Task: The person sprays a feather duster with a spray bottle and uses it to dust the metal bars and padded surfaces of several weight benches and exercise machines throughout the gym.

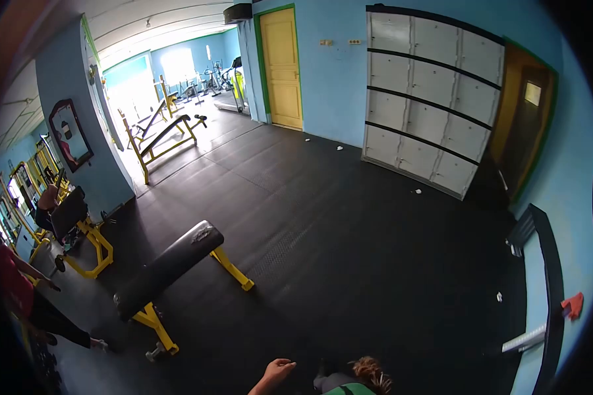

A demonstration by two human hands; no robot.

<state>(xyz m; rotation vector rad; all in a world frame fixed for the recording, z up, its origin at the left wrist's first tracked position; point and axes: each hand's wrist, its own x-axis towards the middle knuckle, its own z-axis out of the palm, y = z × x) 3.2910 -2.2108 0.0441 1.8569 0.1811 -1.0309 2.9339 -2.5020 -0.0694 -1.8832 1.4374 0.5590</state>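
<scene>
– Noticed what of the room?
– Saw black floor (362, 263), blue walls (333, 82), twelve locker doors (433, 95) upper right
– Found hands?
– Found the left hand (277, 374) bottom centre, loosely curled, couldn't tell if holding anything; couldn't see the right hand; spotted one brown tuft (371, 374) near, bottom edge, one bench (171, 266) lower left
</scene>
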